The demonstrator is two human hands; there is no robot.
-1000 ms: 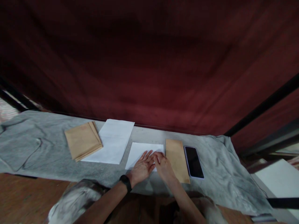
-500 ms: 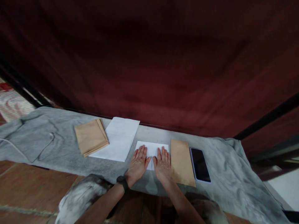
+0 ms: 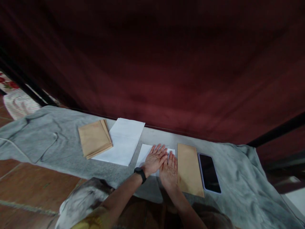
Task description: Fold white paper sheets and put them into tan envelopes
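Observation:
A folded white sheet of paper (image 3: 142, 156) lies flat in front of me, partly covered by both hands. My left hand (image 3: 154, 159), with a dark band on its wrist, rests flat on the paper, fingers stretched toward the upper right. Beside it my right hand (image 3: 169, 173) lies flat on the sheet's right part, fingers out. The left fingertips meet or slightly overlap the right hand near its thumb. Just right of the right hand is a brown envelope (image 3: 190, 170).
A dark-screened phone (image 3: 209, 173) lies right of the envelope. To the left, a stack of brown envelopes (image 3: 94, 138) overlaps larger white sheets (image 3: 126, 136). A white cable (image 3: 21, 152) crosses the grey cloth (image 3: 64, 152). A dark red curtain (image 3: 152, 70) hangs behind.
My left hand has slid right across the paper, up against my right hand. The right hand stays flat on the sheet. The view has shifted slightly.

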